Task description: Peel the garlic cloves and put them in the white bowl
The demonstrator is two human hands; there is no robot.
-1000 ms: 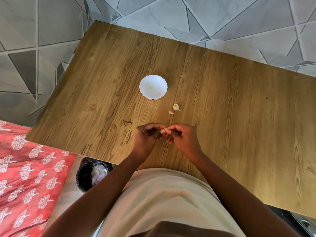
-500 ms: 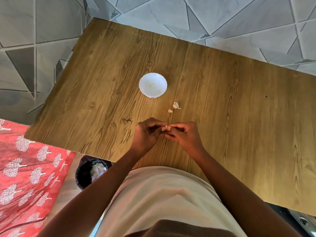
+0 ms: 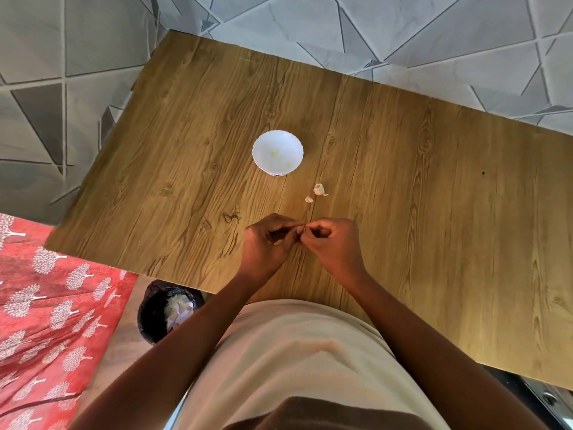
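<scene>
A wooden table (image 3: 403,181) with dark grain fills most of the view, set on a floor (image 3: 434,32) of grey tiles cut into triangles. No brand, label or writing can be read anywhere.

At the lower left lies a red cloth (image 3: 46,305) printed with small white trees. Between it and the table's near edge stands a dark bin (image 3: 152,315) on the floor, with pale scraps inside.

The person's cream shirt (image 3: 294,352) takes up the bottom centre, and both forearms reach forward over the near edge of the table.

The white bowl (image 3: 263,141) sits on the table well ahead of the hands; it has a scalloped rim, and a few small yellowish bits lie inside.

The left hand (image 3: 266,243) and right hand (image 3: 333,243) meet just above the table, fingers curled and fingertips touching each other. They seem to pinch something very small between them, but it is almost wholly hidden, so whether it is a clove or skin cannot be told. A pale speck shows under the left hand's fingers.

Between the hands and the bowl, two garlic pieces rest on the wood just beside each other: the larger piece (image 3: 318,189) farther off, the smaller piece (image 3: 308,199) nearer the hands.
</scene>
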